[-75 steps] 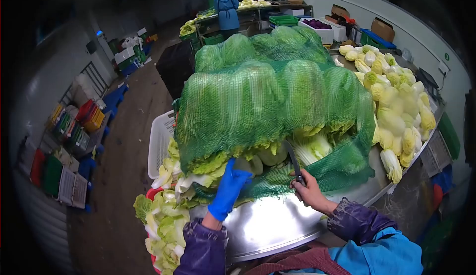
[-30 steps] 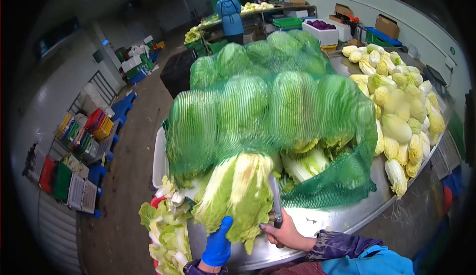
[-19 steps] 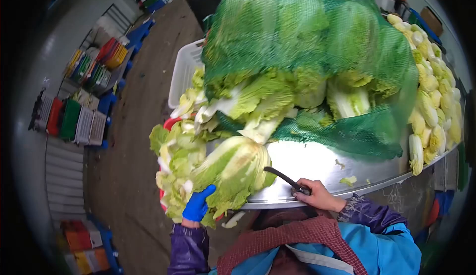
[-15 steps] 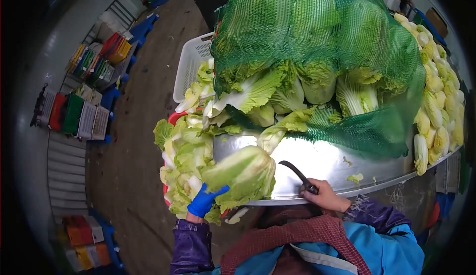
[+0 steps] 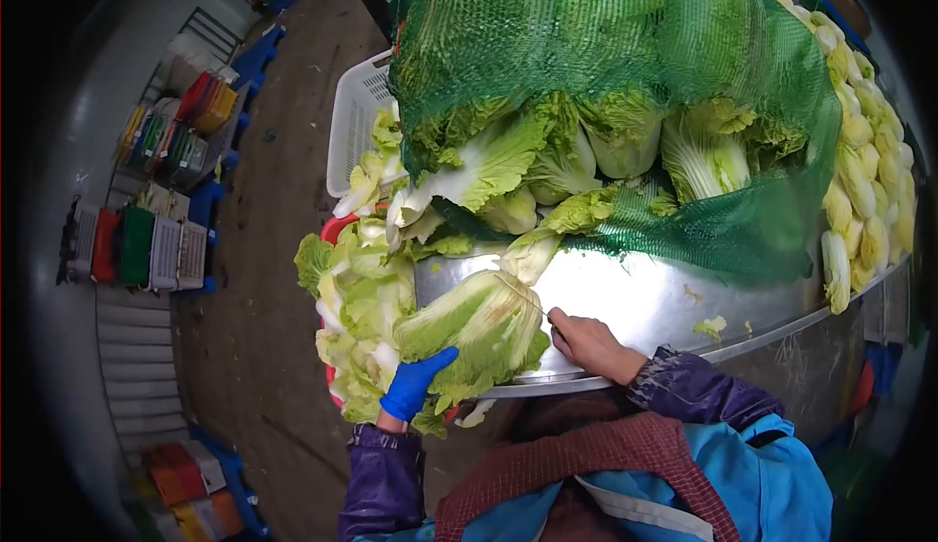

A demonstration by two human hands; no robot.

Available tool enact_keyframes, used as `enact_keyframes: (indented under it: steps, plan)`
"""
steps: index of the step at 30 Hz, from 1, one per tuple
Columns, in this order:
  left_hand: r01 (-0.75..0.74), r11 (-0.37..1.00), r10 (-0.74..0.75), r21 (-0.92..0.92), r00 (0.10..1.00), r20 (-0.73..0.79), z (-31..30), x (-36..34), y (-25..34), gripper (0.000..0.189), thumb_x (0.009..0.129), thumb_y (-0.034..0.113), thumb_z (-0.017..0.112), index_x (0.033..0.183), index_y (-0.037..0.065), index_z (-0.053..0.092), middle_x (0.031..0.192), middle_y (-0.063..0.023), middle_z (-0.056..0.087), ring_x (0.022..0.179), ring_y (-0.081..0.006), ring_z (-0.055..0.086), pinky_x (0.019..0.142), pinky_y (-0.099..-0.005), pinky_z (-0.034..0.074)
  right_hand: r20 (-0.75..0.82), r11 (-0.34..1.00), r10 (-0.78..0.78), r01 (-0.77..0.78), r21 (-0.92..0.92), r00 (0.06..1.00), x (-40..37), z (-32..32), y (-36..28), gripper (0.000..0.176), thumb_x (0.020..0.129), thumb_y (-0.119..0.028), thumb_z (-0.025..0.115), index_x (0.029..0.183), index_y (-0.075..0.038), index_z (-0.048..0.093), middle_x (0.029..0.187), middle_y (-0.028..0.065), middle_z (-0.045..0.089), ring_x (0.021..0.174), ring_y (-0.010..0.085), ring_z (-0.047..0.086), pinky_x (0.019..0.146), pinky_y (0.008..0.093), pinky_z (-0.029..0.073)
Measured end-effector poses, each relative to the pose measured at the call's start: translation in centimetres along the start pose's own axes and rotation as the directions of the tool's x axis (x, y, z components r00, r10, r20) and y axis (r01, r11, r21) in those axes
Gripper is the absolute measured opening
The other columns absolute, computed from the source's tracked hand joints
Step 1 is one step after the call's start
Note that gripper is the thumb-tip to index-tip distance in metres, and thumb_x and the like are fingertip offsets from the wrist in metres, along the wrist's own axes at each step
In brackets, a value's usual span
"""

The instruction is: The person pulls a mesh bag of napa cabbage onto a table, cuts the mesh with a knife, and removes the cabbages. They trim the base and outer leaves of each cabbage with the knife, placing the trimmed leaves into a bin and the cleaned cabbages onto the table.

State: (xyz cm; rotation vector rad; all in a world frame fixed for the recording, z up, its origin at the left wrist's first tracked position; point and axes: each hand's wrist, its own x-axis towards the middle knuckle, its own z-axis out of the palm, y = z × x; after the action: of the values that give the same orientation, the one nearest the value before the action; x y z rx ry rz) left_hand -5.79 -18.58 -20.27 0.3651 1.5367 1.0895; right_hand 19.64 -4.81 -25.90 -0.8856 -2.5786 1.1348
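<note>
My left hand (image 5: 418, 384), in a blue glove, holds a large napa cabbage (image 5: 479, 322) from its lower left side. The cabbage lies tilted at the near edge of the metal table (image 5: 625, 298), its base end facing up and away from me. Bare and closed, my right hand (image 5: 593, 345) grips a knife, whose handle is mostly hidden by the fingers. The thin blade (image 5: 520, 291) lies against the base end of the cabbage. A loose leaf (image 5: 532, 254) touches the cabbage just beyond the blade.
Behind, a green mesh sack (image 5: 606, 34) spills whole cabbages (image 5: 703, 156). Trimmed yellow cabbages (image 5: 870, 180) are piled at the right. Loose leaves (image 5: 366, 288) heap over a red container (image 5: 337, 229) at the left, near a white basket (image 5: 357, 112). Crates (image 5: 137, 244) stand farther left.
The knife has moved left, from above the bare metal onto the cabbage's base end. My right hand has shifted up and left. My left hand still holds the cabbage, its fingers more closely against it.
</note>
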Motion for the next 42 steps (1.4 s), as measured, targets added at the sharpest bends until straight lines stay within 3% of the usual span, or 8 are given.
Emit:
enact_keyframes:
  steps: [3,11,18,21,25,31,37,42]
  plan:
    - [0.367,0.926,-0.348,0.088,0.92,-0.179,0.0,0.1,1.1,0.039,0.08,0.01,0.066,0.116,-0.001,0.055,0.109,-0.0065,0.061,0.09,-0.0145,0.06,0.079,-0.0308,0.05,-0.05,0.985,-0.02,0.011,-0.173,0.999,1.7,0.3,0.4,0.017,0.082,-0.011,0.05,0.093,-0.003,0.04,0.062,0.0148,0.059,0.057,0.0353,0.059,0.049,0.0444,0.047]
    - [-0.213,0.938,0.172,0.275,0.971,0.166,-4.1,2.9,-5.6,0.05,0.08,0.009,0.066,0.125,0.006,0.045,0.114,-0.0071,0.057,0.1,-0.0181,0.057,0.075,-0.0346,0.053,0.093,0.948,0.115,-0.081,-0.307,0.989,5.4,2.1,1.4,0.017,0.082,-0.006,0.044,0.097,0.002,0.043,0.064,0.0175,0.061,0.061,0.0334,0.063,0.052,0.0431,0.05]
    - [0.023,0.979,-0.023,-0.204,1.0,-0.001,-0.8,0.8,-2.6,0.061,0.08,0.004,0.064,0.133,0.003,0.034,0.121,-0.0091,0.053,0.103,-0.0184,0.056,0.081,-0.0341,0.052,0.045,0.927,-0.024,0.039,-0.374,0.999,6.2,1.9,2.1,0.03,0.085,-0.007,0.043,0.114,0.002,0.041,0.063,0.0134,0.061,0.052,0.0276,0.061,0.045,0.0378,0.048]
    - [-0.094,0.972,0.104,-0.216,0.994,0.033,-0.8,0.0,-3.0,0.061,0.08,0.004,0.062,0.134,0.003,0.033,0.12,-0.0087,0.053,0.106,-0.0191,0.054,0.087,-0.0349,0.05,0.534,0.758,0.189,-0.469,0.454,0.824,5.4,-4.7,-2.2,0.055,0.088,-0.01,0.046,0.139,-0.015,0.026,0.054,0.0015,0.046,0.037,0.0091,0.042,0.033,0.0238,0.036]
    - [-0.187,0.966,0.204,-0.178,0.975,0.085,-0.1,0.6,-2.5,0.06,0.08,0.005,0.061,0.134,0.004,0.034,0.123,-0.0075,0.052,0.11,-0.0192,0.052,0.093,-0.0337,0.043,0.492,0.603,0.198,-0.501,0.621,0.848,2.7,-10.1,-5.9,0.059,0.087,-0.009,0.048,0.14,-0.013,0.024,0.052,-0.0002,0.045,0.036,0.0075,0.04,0.032,0.0217,0.033]
    - [-0.543,0.835,0.547,0.085,0.837,-0.027,4.4,0.6,0.9,0.062,0.077,0.019,0.07,0.129,0.0,0.041,0.124,-0.01,0.049,0.111,-0.0187,0.048,0.094,-0.0309,0.039,0.188,0.931,0.13,-0.185,0.316,0.973,1.2,-9.5,-7.4,0.076,0.081,-0.01,0.057,0.141,-0.001,0.012,0.076,0.022,0.057,0.077,0.0344,0.058,0.076,0.0374,0.045]
    - [-0.431,0.901,0.43,-0.053,0.902,-0.036,7.2,0.1,4.2,0.061,0.081,0.018,0.066,0.131,-0.002,0.038,0.126,-0.0124,0.047,0.114,-0.0213,0.046,0.1,-0.0313,0.035,0.043,0.938,-0.047,0.029,0.346,0.998,1.0,-6.7,-8.2,0.075,0.082,-0.01,0.057,0.142,-0.003,0.013,0.08,0.0242,0.061,0.077,0.0333,0.062,0.076,0.0363,0.047]
    - [-0.637,0.762,0.647,0.117,0.745,-0.163,5.8,1.0,1.2,0.061,0.078,0.02,0.07,0.129,0.0,0.042,0.134,-0.0119,0.039,0.12,-0.021,0.04,0.101,-0.0356,0.033,0.035,0.834,0.515,-0.511,0.208,0.856,-0.4,-8.5,2.0,0.026,0.083,-0.012,0.052,0.107,-0.001,0.051,0.072,0.0205,0.06,0.062,0.0314,0.06,0.059,0.0386,0.047]
